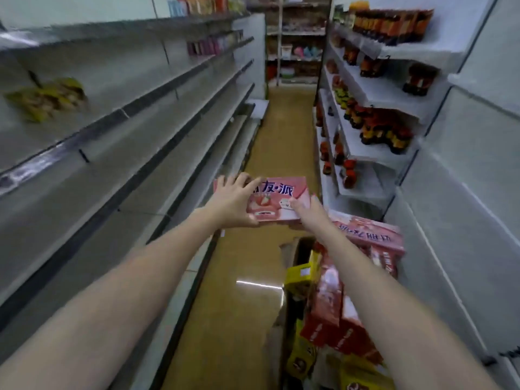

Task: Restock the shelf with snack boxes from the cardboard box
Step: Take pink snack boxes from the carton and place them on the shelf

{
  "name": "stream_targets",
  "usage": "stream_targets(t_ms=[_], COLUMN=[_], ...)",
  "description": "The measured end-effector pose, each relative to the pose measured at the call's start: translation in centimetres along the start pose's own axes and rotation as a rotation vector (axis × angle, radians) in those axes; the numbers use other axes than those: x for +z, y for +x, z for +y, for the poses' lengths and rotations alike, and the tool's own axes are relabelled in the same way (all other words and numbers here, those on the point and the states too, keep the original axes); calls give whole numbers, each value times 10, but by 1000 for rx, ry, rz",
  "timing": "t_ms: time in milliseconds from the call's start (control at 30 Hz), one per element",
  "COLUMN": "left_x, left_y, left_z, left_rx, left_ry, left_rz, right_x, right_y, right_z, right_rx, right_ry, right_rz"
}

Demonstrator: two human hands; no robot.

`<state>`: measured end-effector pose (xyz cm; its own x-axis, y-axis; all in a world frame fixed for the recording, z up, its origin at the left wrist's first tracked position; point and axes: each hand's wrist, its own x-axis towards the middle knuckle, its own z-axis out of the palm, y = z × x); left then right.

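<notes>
Nearby, cardboard box (289, 250) of snack boxes (326, 299), bottles (377, 128) opposite grey shelf (157, 153)

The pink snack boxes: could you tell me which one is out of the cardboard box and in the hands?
The pink strawberry box held up over the aisle floor, left hand and right hand gripping its ends; the others sit in the cardboard box below.
</notes>
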<state>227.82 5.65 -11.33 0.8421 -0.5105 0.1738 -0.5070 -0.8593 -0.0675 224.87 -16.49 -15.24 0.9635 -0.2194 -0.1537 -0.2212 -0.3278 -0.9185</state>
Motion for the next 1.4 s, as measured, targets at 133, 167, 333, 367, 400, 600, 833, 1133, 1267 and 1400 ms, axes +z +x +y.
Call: stream_targets(t_ms=[133, 167, 333, 367, 400, 600, 833, 1133, 1267, 1400], left_x=[-10, -14, -36, -40, -44, -63, -88, -126, -128, -140], left_y=[-34, -42, -82, -90, -98, -134, -161, -193, -214, -223], left_z=[-56, -69, -128, -139, -150, -216, -267, -344, -384, -401], left_rx=[-143, -170, -346, -430, -519, -859, -865, -940, -962, -979], left_ry=[44, 48, -10, -61, -110, -698, -673, -677, -727, -863], left_rz=[28, 24, 14, 27, 52, 284, 441, 685, 786, 954], right_x=[60, 74, 138, 150, 159, 215, 274, 349, 382, 408], right_y=[13, 17, 21, 24, 23, 25, 30, 26, 20, 17], right_z=[-34, -40, -77, -80, -86, -117, -164, -224, -253, -276], right_rx=[-47, -73, -87, -88, -92, -98, -191, -272, -308, -364], right_ry=[136, 150, 249, 258, 265, 401, 406, 436, 406, 447], right_rz=[-106, -119, -211, -225, -250, -365, -468, -530, -511, -515])
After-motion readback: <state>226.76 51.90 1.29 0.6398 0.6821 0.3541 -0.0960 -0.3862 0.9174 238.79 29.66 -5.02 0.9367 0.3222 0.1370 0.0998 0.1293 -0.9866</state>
